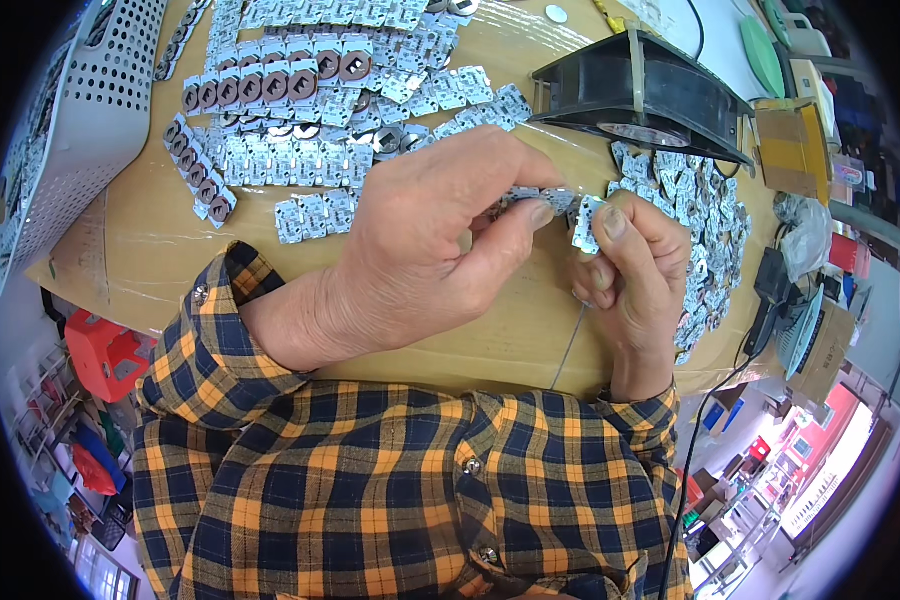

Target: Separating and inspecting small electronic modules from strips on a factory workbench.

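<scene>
We saw both hands meeting just up and right of the view's middle, over the tan table [490, 350], so we took that meeting point as the centre of our clock, twelve toward the top. The left hand [440, 235] came in from eight o'clock, its thumb and forefinger closed in a narrow pinch on a short strip [545, 196], much of it hidden by the fingers. The right hand [632, 262] came up from five o'clock and held a small pale circuit board [587, 224] tightly, thumb on its face, other fingers curled beneath. The board lay at the strip's end, between the two hands; we could not tell whether they were joined. A thin grey cord [570, 342] ran down from beneath the right hand toward six o'clock; we could not tell whether it was gripped.

Toward ten o'clock we saw rows of board strips [300, 160], some bearing round brown discs [274, 86]. At three o'clock, just beyond the right hand, lay a heap of small boards [705, 225]. A black housing [590, 85] stood at one o'clock, and a cardboard box [795, 150] between two and three. Far off at nine we saw a white perforated basket [95, 130].
</scene>
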A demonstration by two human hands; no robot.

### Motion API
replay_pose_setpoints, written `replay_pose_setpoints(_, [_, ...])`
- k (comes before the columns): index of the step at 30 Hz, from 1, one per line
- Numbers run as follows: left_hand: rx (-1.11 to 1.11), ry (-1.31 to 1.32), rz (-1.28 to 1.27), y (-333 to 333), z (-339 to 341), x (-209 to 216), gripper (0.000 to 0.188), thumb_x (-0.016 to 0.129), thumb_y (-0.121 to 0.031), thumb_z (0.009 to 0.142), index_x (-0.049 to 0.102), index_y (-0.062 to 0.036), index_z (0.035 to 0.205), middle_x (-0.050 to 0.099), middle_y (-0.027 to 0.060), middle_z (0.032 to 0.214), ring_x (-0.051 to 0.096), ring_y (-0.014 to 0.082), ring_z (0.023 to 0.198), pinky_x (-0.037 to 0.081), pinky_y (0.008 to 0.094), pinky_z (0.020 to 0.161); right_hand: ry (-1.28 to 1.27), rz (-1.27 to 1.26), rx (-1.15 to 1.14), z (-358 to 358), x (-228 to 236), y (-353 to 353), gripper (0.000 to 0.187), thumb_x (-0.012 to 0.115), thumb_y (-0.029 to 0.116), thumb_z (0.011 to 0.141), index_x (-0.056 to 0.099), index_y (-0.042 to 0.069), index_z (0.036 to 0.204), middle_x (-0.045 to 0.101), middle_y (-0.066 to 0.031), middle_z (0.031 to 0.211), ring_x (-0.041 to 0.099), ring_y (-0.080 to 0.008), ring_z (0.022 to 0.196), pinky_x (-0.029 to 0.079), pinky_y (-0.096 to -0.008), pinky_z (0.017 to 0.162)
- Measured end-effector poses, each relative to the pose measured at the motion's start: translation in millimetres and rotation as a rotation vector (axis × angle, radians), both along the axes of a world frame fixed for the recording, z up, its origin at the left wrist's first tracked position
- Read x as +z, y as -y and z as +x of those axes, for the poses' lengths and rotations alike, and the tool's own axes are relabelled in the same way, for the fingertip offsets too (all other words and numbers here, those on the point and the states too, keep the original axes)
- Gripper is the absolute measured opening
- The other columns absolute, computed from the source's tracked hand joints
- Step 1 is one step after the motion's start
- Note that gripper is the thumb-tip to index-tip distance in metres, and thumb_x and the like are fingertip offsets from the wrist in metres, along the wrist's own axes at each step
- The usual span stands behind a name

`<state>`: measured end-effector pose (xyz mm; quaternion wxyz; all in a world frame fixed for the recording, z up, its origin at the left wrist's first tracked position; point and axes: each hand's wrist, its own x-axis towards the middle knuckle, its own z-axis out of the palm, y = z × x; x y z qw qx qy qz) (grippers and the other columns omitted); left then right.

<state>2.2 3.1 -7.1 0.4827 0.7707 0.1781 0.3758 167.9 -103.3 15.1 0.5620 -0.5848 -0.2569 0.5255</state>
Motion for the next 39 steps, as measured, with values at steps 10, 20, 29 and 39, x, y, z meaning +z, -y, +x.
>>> replay_pose_setpoints(10, [-0.243, -0.016, 0.044, 14, 3, -5, 0.022, 0.064, 0.008, 0.076, 0.064, 0.0042, 0.098, 0.064, 0.0112, 0.083, 0.065, 0.0190, 0.070, 0.049, 0.0294, 0.057, 0.604, 0.053, 0.026, 12, 2, 1, 0.027, 0.060, 0.009, 0.092, 0.056, -0.001, 0.067, 0.047, 0.0025, 0.055, 0.038, -0.0032, 0.048, 0.028, -0.0230, 0.044])
replay_pose_setpoints(20, [-0.305, -0.041, -0.841, 1, -1, 9, 0.020, 0.055, 0.002, 0.094, 0.061, 0.0072, 0.112, 0.064, 0.0092, 0.098, 0.064, 0.0112, 0.075, 0.053, 0.0207, 0.058, 0.601, 0.127, 0.177, 9, 10, 2, 0.021, 0.058, 0.007, 0.091, 0.061, -0.002, 0.073, 0.050, -0.0017, 0.058, 0.044, -0.0083, 0.052, 0.033, -0.0250, 0.048])
replay_pose_setpoints(29, [-0.285, -0.051, -0.818, 1, 2, 5, 0.021, 0.057, 0.001, 0.092, 0.062, 0.0063, 0.111, 0.066, 0.0091, 0.097, 0.066, 0.0118, 0.078, 0.053, 0.0203, 0.058, 0.746, 0.148, 0.205, 17, 6, 1, 0.020, 0.060, 0.006, 0.089, 0.060, -0.003, 0.071, 0.051, -0.0042, 0.059, 0.045, -0.0103, 0.051, 0.034, -0.0263, 0.048])
replay_pose_setpoints(39, [-0.345, -0.024, -0.906, -1, 0, 6, 0.021, 0.057, 0.002, 0.093, 0.061, 0.0086, 0.112, 0.066, 0.0114, 0.090, 0.067, 0.0128, 0.073, 0.054, 0.0210, 0.055, 0.559, 0.163, 0.201, 16, 8, 6, 0.021, 0.059, 0.006, 0.092, 0.061, -0.003, 0.073, 0.056, -0.0024, 0.062, 0.048, -0.0077, 0.053, 0.035, -0.0241, 0.049])
